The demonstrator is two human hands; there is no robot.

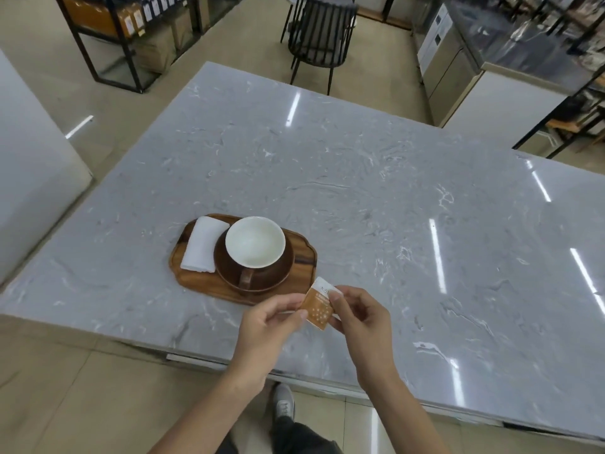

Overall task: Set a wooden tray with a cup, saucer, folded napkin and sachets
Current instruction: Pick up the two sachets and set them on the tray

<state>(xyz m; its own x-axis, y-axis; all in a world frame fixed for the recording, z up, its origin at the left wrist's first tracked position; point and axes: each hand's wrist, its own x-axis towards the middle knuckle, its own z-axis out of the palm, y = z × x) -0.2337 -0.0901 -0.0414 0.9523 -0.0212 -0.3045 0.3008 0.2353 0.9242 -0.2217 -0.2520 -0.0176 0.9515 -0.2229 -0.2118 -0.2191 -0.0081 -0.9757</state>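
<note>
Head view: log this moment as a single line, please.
tray: cup, saucer, napkin placed | sachet: pinched in left hand and right hand, above table, beside tray | pending: sachet

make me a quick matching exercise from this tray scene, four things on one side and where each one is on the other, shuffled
Things:
1. cup
2. napkin
3. sachet
4. saucer

Places:
A. pinched between both hands, near the table's front edge
B. lying on the tray's left side
C. directly on the tray, under the cup
D. sitting on the saucer

Pairs: 1-D, 2-B, 3-A, 4-C
</note>
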